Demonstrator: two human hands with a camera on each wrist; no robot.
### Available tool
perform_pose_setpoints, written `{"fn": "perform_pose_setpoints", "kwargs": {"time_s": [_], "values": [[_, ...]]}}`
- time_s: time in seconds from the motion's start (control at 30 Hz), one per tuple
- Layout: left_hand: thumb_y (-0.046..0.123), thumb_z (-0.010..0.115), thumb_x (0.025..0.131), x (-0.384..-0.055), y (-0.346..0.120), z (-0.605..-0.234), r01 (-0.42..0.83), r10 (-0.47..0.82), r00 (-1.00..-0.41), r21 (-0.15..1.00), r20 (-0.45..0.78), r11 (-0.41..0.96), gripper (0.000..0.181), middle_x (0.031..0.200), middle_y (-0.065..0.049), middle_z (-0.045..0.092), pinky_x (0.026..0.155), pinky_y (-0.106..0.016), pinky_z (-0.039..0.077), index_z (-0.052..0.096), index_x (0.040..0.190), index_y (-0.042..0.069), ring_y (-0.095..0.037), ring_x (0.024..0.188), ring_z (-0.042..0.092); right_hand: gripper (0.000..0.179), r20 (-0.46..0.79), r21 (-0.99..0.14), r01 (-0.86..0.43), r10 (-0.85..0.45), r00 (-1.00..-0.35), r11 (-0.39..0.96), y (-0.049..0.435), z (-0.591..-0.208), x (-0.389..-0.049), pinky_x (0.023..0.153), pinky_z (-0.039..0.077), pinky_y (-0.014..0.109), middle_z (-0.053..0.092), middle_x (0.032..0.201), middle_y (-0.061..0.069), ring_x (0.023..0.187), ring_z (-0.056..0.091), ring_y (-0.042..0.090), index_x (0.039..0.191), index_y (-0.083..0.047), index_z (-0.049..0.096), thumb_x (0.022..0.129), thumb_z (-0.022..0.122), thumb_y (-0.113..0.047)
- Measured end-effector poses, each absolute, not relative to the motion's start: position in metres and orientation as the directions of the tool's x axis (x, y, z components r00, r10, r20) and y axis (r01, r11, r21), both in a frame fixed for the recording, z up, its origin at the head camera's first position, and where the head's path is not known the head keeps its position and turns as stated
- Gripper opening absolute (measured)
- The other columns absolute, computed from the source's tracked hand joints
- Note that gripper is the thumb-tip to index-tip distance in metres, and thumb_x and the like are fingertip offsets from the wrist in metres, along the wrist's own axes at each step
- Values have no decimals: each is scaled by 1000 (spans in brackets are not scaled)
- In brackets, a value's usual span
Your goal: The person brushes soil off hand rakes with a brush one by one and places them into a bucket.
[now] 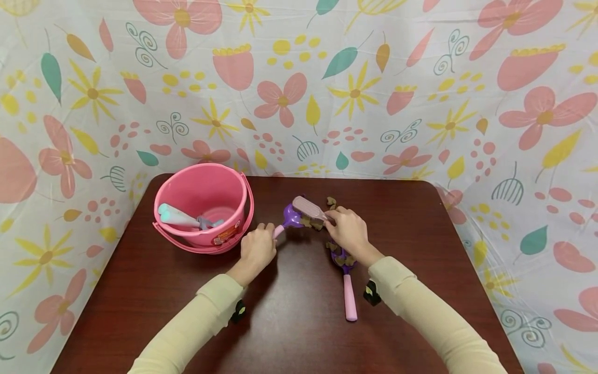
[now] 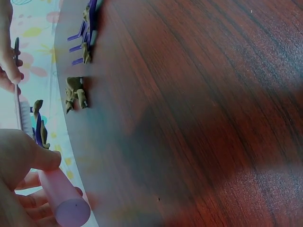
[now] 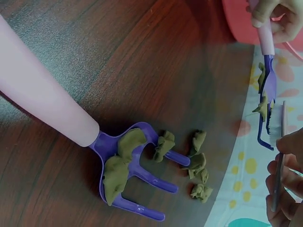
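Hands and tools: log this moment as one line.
left hand: grips purple tool; right hand: holds brush at its head; fork: on table, brown lumps on it; pink bucket: turquoise handles inside

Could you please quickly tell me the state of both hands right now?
Left hand: closed, holding a purple tool by its pink handle.
Right hand: closed, holding a brush.

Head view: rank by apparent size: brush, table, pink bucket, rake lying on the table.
1. Table
2. Pink bucket
3. Rake
4. Brush, partly hidden by the right hand
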State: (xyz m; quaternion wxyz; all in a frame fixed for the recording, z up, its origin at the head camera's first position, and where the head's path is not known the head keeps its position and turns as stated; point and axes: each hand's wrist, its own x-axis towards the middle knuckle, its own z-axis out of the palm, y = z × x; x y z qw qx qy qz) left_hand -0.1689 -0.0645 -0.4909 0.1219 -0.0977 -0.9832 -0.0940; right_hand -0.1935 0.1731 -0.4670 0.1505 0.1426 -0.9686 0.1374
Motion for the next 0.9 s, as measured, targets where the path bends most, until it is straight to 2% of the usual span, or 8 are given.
{"fn": "perform_pose_setpoints", "kwargs": {"time_s": [0.17, 0.43, 0.7, 0.9], "values": [[23, 74, 72, -170, -66, -490, 202, 159, -958, 166, 240, 965, 27, 73, -8, 55, 47, -41, 47, 55, 85, 8, -30, 59, 61, 22, 335, -220, -326, -243, -910, 919, 177, -466, -190, 45, 42, 30, 64, 83, 3, 62, 56, 19, 101, -16, 71, 81, 67, -24], [24, 72, 75, -174, -69, -490, 159, 120, -973, 191, 198, 969, 26, 75, -8, 55, 50, -42, 48, 55, 87, 8, -33, 62, 62, 22, 342, -224, -328, -241, -908, 918, 185, -468, -184, 48, 44, 33, 64, 83, 3, 65, 58, 20, 100, -15, 72, 79, 69, -23], [23, 73, 74, -175, -71, -490, 163, 115, -969, 215, 220, 963, 26, 73, -8, 54, 49, -43, 47, 55, 85, 7, -33, 62, 61, 23, 356, -230, -320, -227, -907, 919, 193, -472, -181, 44, 42, 31, 65, 86, 4, 63, 58, 20, 100, -13, 72, 79, 69, -22], [21, 73, 72, -176, -72, -492, 167, 111, -963, 220, 247, 961, 25, 73, -8, 55, 47, -43, 46, 55, 83, 7, -33, 60, 61, 21, 368, -217, -316, -222, -903, 923, 198, -474, -179, 48, 44, 32, 65, 86, 4, 66, 58, 20, 100, -14, 71, 80, 68, -22]]}}
